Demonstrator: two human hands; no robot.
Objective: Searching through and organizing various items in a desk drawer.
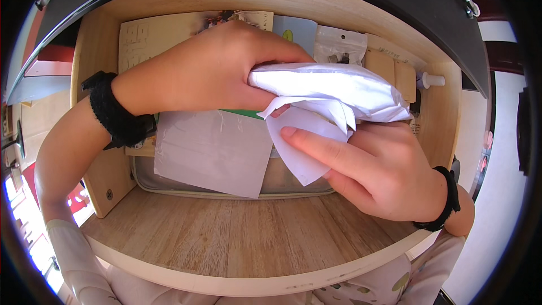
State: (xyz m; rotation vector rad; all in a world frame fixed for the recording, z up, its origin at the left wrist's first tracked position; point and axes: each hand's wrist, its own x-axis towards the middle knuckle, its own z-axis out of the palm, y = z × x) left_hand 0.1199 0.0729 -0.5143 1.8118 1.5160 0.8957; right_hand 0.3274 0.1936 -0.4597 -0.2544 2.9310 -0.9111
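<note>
Above an open wooden drawer (228,237), my left hand (220,65) grips the left end of a white paper packet (326,82), thumb below and fingers behind. My right hand (381,169) is at the packet's lower right, its fingers holding a loose paper flap (302,148) that hangs open beneath. What the packet contains is hidden. Below my left wrist a pale translucent sheet (211,152) lies over a shallow clear case (148,182) in the drawer. Black bands circle both wrists.
Along the drawer's back lie a printed cream card (156,36), a light blue folder (296,29), a clear zip bag (341,42) with small connectors, tan cardboard pieces (379,65) and a white cylindrical item (432,80). A dark tabletop edge (444,17) overhangs the drawer's back.
</note>
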